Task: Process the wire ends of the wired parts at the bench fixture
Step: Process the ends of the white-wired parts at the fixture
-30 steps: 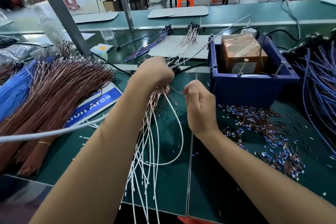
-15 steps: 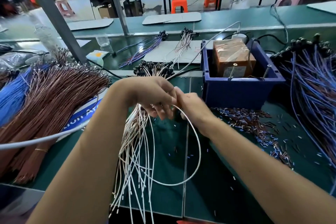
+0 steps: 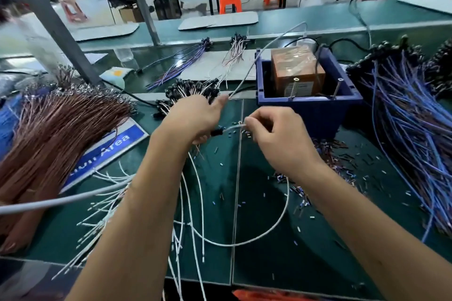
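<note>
Now left hand (image 3: pixel 195 117) grips the white-wire bundle (image 3: pixel 102 215); right hand (image 3: pixel 276 137) fingers pinch one wire (image 3: pixel 234 127).

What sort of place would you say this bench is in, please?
Probably a wire-harness assembly workshop: bundles of brown wires and blue wires lie on a green bench, cut insulation scraps litter it, and more benches and orange stools stand behind.

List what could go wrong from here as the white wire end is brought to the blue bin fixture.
1. The left hand grips a whole bundle of white wires; the single wire pinched by the right hand loops wide and may snag them.
2. Cut insulation scraps litter the mat and could get picked up with the wires.
3. The grey cable crossing toward the blue bin may catch the hands.
</note>
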{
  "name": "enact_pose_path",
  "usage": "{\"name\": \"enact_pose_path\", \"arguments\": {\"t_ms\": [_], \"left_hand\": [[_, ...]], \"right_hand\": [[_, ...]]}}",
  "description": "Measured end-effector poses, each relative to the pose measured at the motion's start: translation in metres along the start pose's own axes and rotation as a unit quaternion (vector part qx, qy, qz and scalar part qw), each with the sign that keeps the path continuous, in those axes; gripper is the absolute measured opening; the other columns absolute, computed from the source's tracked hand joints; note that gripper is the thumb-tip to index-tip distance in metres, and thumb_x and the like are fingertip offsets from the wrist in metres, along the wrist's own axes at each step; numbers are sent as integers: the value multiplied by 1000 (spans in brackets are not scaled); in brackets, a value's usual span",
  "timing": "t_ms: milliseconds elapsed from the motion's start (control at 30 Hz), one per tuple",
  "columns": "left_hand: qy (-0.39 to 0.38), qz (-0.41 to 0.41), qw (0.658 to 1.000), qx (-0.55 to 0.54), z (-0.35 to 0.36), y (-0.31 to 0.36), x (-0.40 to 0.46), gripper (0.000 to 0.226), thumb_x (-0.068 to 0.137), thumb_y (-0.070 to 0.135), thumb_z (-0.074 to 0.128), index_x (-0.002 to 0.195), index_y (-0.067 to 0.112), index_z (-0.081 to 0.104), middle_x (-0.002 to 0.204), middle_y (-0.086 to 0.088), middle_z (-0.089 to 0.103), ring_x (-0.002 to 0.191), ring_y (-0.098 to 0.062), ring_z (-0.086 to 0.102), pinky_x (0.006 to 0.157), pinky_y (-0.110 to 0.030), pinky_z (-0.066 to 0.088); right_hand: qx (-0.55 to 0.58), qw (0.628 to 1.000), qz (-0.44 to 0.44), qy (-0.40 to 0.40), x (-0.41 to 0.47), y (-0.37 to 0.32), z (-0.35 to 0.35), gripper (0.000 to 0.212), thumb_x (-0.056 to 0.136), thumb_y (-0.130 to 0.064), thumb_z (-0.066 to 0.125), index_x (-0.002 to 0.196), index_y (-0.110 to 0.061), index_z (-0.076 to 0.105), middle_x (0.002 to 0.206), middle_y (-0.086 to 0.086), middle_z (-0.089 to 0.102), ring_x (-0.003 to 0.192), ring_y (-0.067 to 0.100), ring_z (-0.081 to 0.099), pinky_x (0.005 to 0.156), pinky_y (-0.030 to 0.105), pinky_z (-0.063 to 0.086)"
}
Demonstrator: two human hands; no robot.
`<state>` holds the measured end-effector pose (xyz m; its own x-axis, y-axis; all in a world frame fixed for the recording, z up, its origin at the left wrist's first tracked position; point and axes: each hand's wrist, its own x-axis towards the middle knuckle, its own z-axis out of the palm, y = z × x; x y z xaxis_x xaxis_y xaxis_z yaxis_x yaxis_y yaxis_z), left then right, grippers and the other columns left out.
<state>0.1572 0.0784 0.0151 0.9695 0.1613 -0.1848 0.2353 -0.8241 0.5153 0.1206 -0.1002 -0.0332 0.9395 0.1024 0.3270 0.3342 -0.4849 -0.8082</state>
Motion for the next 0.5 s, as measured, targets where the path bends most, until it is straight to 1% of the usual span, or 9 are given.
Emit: {"name": "enact_pose_path", "arguments": {"t_ms": [67,133,200,233,267,333,400,433,500], "left_hand": [[44,-12,999,-20,4,6,-8,95,94,82,23,73,-2,64,69,-21,73,68,-36,75,81,-47,63],[96,-23,993,-71,13,15,-18,105,84,92,13,74,1,64,71,-19,74,69,-35,75,83,-49,62],[129,27,974,-183,26,31,-30,105,78,96,12,73,4,64,77,-16,74,77,-38,73,82,-54,61],[133,66,956,-251,32,41,-35,97,82,92,20,73,6,65,79,-15,74,80,-38,72,81,-57,60],[136,103,936,-308,36,51,-38,81,91,81,32,74,9,66,82,-13,74,84,-38,72,82,-57,59],[169,136,910,-353,39,65,-37,51,105,50,47,77,15,69,82,-10,74,82,-29,72,83,-52,59],[206,128,883,-403,38,70,-33,44,109,35,48,76,15,69,76,-6,74,69,-16,69,71,-41,60],[206,115,856,-459,36,71,-31,43,110,34,46,77,14,66,74,-3,74,63,-11,68,64,-35,58],[170,82,781,-595,29,72,-29,39,111,36,40,85,13,58,70,0,75,60,-12,69,60,-28,57]], "right_hand": [[33,995,-23,86,-4,-6,-6,25,103,-24,63,79,-17,70,59,-10,59,54,3,53,53,14,35],[88,985,-15,145,-5,-10,-9,24,104,-24,61,83,-16,70,62,-7,62,55,6,54,55,20,40],[104,982,-12,159,-5,-12,-8,24,105,-25,61,84,-15,70,64,-6,64,57,7,55,56,25,42],[102,983,-19,150,-4,-13,-8,25,105,-25,61,84,-14,70,65,-6,64,58,8,56,57,27,43],[98,986,-28,135,-3,-13,-10,26,105,-26,61,84,-14,71,66,-5,65,60,9,57,58,30,44],[80,992,-40,94,0,-10,-16,28,105,-28,60,84,-13,72,68,-4,66,63,14,60,59,36,47],[50,997,-36,44,4,-6,-26,29,105,-30,61,82,-15,73,64,-5,65,61,15,61,59,38,49],[47,998,-29,19,5,-4,-32,30,105,-30,62,82,-15,74,61,-5,65,58,13,60,57,35,48],[81,996,-14,-30,6,-1,-45,29,105,-25,62,85,-10,76,58,-4,62,52,7,54,54,25,44]]}}
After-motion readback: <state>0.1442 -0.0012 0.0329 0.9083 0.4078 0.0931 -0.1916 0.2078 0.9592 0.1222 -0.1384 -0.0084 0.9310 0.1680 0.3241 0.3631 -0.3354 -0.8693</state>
